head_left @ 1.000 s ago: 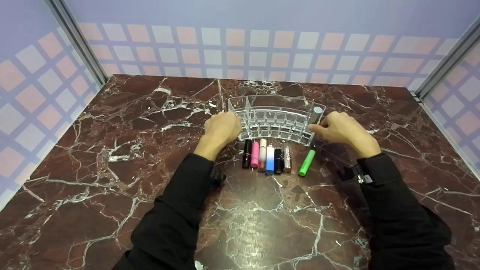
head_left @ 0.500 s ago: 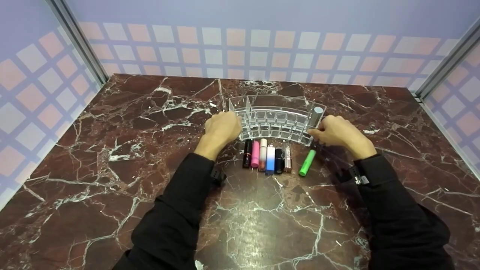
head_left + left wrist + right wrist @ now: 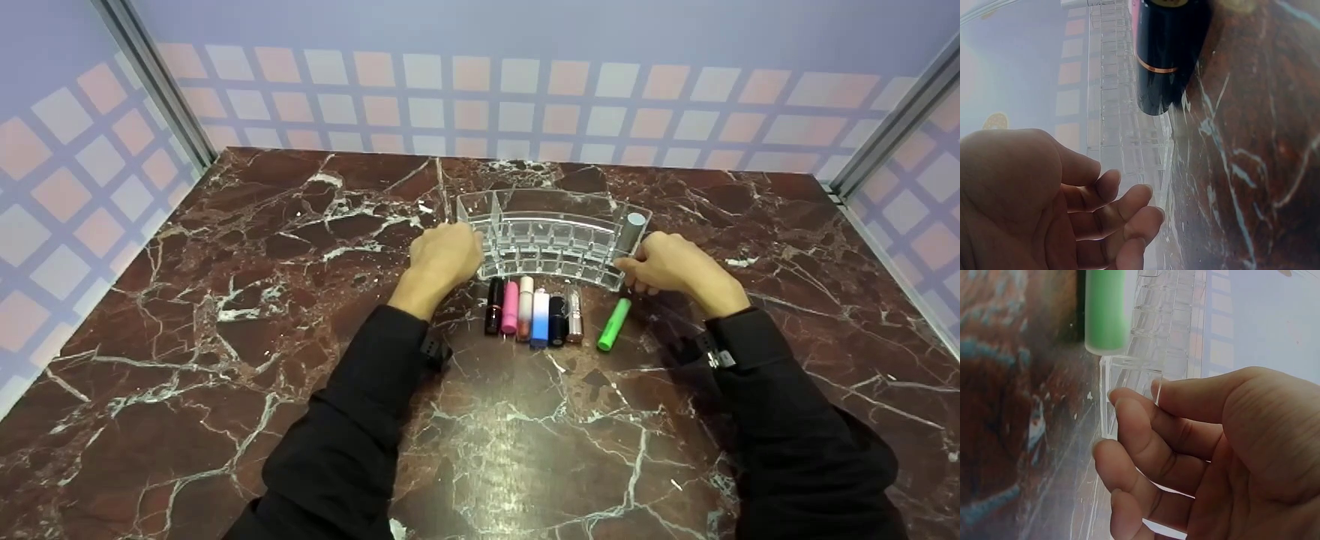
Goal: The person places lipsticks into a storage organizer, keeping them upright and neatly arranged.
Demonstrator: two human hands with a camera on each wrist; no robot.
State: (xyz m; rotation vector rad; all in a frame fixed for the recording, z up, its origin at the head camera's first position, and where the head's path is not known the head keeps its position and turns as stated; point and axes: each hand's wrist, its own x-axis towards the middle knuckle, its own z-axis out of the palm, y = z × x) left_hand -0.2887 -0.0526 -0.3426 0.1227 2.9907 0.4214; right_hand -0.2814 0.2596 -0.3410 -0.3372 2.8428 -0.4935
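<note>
A clear acrylic cosmetics organizer [image 3: 555, 244] with stepped, curved rows of small compartments stands on the table. My left hand [image 3: 446, 256] is at its left end, fingers curled at the side wall; in the left wrist view the thumb lies near the index fingertip. At the front right corner my right hand [image 3: 679, 266] pinches the wall, thumb on the inside and fingers outside. A silver-topped tube [image 3: 631, 231] stands in the right rear compartment. Close before the right corner lies a green tube [image 3: 614, 325] with a dark end, large in the right wrist view.
Along the organizer's front lie a black lipstick [image 3: 493, 307], a pink tube [image 3: 510, 309], a white-capped lip gloss [image 3: 526, 311], a blue-and-white tube [image 3: 540, 321], another black tube [image 3: 557, 321] and a clear-capped lipstick [image 3: 574, 316]. Patterned panels [image 3: 517, 82] border the marbled table [image 3: 300, 420].
My right hand has slid slightly toward me along the organizer's right side, its thumb settling at the front corner. The left hand, organizer and tubes have stayed nearly where they were.
</note>
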